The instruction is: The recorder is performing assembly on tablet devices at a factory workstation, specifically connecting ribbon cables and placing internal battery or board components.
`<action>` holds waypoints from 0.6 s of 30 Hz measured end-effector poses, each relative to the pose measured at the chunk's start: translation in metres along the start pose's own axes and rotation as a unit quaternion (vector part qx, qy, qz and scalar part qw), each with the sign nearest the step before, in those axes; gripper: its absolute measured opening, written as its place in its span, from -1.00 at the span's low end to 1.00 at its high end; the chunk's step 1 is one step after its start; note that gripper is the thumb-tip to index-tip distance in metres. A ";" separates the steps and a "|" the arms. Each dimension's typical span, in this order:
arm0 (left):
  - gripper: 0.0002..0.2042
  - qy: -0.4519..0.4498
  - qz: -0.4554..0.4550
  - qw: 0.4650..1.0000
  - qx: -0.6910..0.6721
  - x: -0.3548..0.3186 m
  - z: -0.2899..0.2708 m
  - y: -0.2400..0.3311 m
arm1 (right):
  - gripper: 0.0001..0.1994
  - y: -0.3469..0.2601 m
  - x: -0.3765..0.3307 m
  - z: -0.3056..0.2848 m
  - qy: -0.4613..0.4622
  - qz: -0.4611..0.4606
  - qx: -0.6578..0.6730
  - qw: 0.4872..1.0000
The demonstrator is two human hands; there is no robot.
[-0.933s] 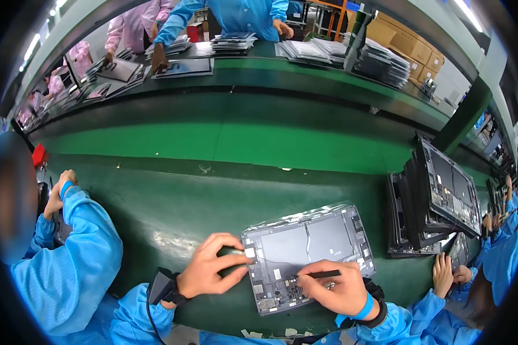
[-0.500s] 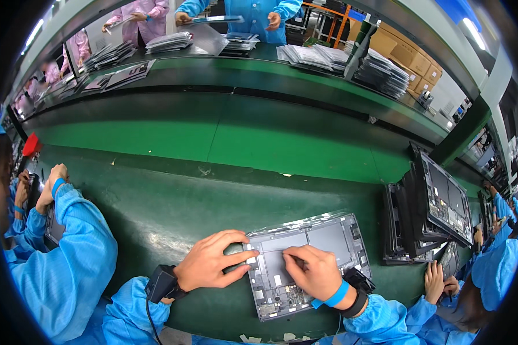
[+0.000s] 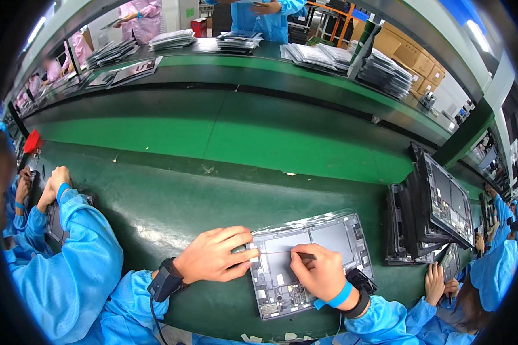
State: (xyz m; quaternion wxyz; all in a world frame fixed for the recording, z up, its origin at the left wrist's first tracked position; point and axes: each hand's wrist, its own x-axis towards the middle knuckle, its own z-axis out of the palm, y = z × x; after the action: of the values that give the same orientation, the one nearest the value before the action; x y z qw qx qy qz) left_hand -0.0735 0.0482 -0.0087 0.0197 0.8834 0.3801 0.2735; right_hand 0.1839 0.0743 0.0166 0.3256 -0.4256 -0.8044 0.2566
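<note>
Here, two hands (image 3: 216,256) (image 3: 323,273), one tool (image 3: 307,255), one tablet (image 3: 332,238)

There is room to pass over the green bench (image 3: 213,195) beyond the opened tablet (image 3: 279,261); stacked devices (image 3: 437,198) block the right.

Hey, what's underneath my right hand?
Under your right hand is an open grey tablet-like device; flat grey panels and small circuit parts show around it. The exact components directly beneath the hand are covered, so I can't tell.
</note>
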 end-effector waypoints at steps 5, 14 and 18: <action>-0.71 0.017 0.000 1.000 0.000 -0.001 0.006 -0.003 | -0.88 -0.020 0.009 -0.016 -0.046 0.080 0.101 0.991; -0.71 0.029 0.000 0.999 -0.017 -0.002 0.000 -0.001 | -0.89 -0.016 0.022 0.008 -0.122 0.036 0.144 0.981; -0.68 0.034 0.019 0.999 0.019 0.000 0.004 -0.002 | -0.89 -0.014 0.025 0.009 -0.118 0.036 0.127 0.984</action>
State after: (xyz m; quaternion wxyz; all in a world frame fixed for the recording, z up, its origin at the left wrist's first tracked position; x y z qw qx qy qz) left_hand -0.0728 0.0507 -0.0127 -0.0155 0.8806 0.3692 0.2968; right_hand 0.1595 0.0875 0.0277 0.2703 -0.3761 -0.7823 0.4166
